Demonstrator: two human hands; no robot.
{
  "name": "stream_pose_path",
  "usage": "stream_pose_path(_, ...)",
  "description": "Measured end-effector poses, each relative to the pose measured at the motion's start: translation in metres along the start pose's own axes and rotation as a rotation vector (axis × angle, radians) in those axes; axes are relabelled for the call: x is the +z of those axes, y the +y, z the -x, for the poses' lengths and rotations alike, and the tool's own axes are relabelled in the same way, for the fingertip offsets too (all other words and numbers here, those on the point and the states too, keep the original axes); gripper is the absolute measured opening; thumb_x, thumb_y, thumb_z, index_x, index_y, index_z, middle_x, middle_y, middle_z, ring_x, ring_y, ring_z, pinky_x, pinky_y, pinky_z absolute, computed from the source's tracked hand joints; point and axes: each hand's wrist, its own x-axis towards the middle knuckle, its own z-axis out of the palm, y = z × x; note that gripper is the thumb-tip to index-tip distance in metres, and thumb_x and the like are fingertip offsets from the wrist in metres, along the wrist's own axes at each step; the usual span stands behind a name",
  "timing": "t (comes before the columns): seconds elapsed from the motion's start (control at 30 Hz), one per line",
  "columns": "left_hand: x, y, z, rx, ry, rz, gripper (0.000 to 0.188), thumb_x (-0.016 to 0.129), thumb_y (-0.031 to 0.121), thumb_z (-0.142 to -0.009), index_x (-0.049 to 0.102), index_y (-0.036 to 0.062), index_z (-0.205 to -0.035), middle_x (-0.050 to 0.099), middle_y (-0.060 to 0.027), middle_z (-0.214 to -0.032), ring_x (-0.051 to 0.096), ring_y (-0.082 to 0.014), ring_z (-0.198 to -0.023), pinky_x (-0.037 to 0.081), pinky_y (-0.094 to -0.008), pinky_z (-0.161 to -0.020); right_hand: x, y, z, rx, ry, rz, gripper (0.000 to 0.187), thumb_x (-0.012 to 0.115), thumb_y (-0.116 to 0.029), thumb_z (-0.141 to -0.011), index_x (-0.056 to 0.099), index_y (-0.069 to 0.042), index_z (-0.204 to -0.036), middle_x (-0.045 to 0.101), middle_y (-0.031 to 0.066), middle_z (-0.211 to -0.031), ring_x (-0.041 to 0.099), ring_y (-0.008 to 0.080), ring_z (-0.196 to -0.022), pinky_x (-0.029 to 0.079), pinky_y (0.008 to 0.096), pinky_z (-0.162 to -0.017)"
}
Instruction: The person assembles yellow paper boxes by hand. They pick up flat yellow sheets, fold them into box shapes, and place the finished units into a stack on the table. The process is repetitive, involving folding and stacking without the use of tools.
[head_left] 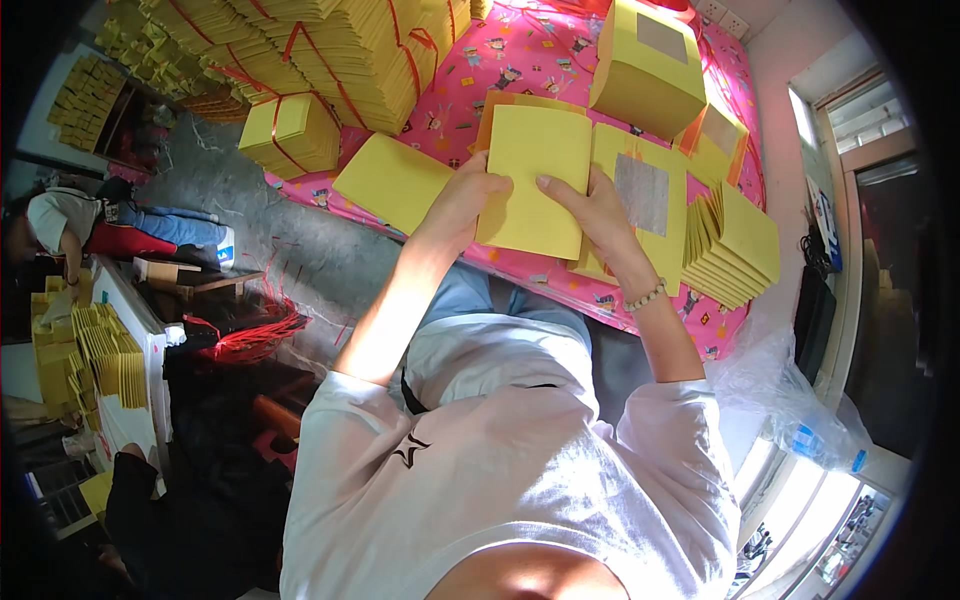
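Yellow, flat, rectangular paper packet [537, 145] is gripped at both sides by the person's left hand [466, 203] and right hand [598, 215] over a pink, figure-printed cloth [458, 100]

Head view: left fisheye of a worn pair, upright, looking steeply down from head height. Wearer's white shirt [510, 455] closest, at 6 o'clock; left hand [462, 205] at 12, right hand [605, 220] near 2, about arm's reach. Far co-worker [65, 222] toward 9–10. Dark curved rim, wide coverage, edges bent.
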Motion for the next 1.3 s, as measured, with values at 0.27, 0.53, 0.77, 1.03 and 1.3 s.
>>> stream_pose_path(0.27,0.008,-0.004,0.005,0.079,0.056,-0.057,0.040,0.047,0.011,-0.098,0.042,0.0019,-0.137,0.056,-0.0109,-0.128,0.058,-0.0185,-0.113,0.048,-0.0330,-0.094,-0.002,0.004,0.001,-0.039,-0.017,-0.012,0.049,0.073,-0.021,-0.084,0.053,0.005,-0.121,0.065,0.0119,-0.110,0.064,0.0154,-0.097,0.052,0.0285,-0.083)
stream_pose_path(0.53,0.022,-0.011,0.018,0.397,0.065,-0.226,0.034,0.052,0.012,-0.096,0.047,0.0006,-0.128,0.060,-0.0077,-0.118,0.056,-0.0124,-0.109,0.045,-0.0284,-0.092,0.002,-0.002,0.016,-0.185,-0.047,0.029,0.048,0.072,-0.011,-0.084,0.050,0.002,-0.125,0.063,0.0104,-0.114,0.062,0.0148,-0.101,0.052,0.0290,-0.085)
stream_pose_path(0.77,0.029,-0.024,0.025,0.635,0.111,-0.325,0.031,0.052,0.013,-0.097,0.046,-0.0004,-0.125,0.057,-0.0104,-0.116,0.053,-0.0139,-0.109,0.042,-0.0295,-0.094,0.004,0.002,0.026,-0.300,-0.035,0.004,0.040,0.072,-0.007,-0.084,0.054,0.001,-0.118,0.065,0.0068,-0.108,0.062,0.0113,-0.095,0.052,0.0268,-0.080)
stream_pose_path(1.03,0.031,-0.023,0.030,0.579,0.100,-0.300,0.033,0.049,0.013,-0.098,0.043,-0.0007,-0.128,0.055,-0.0106,-0.117,0.052,-0.0146,-0.109,0.042,-0.0302,-0.094,0.003,0.002,0.029,-0.310,-0.054,0.026,0.048,0.072,-0.007,-0.083,0.049,0.000,-0.125,0.062,0.0076,-0.115,0.061,0.0130,-0.102,0.052,0.0275,-0.086)
stream_pose_path(1.3,0.040,-0.021,0.033,0.566,0.113,-0.259,0.036,0.048,0.013,-0.099,0.041,0.0003,-0.131,0.056,-0.0101,-0.119,0.053,-0.0131,-0.109,0.043,-0.0291,-0.092,0.005,-0.004,0.031,-0.276,-0.014,0.061,0.044,0.071,-0.008,-0.085,0.051,0.001,-0.123,0.064,0.0081,-0.111,0.063,0.0130,-0.098,0.053,0.0274,-0.082)
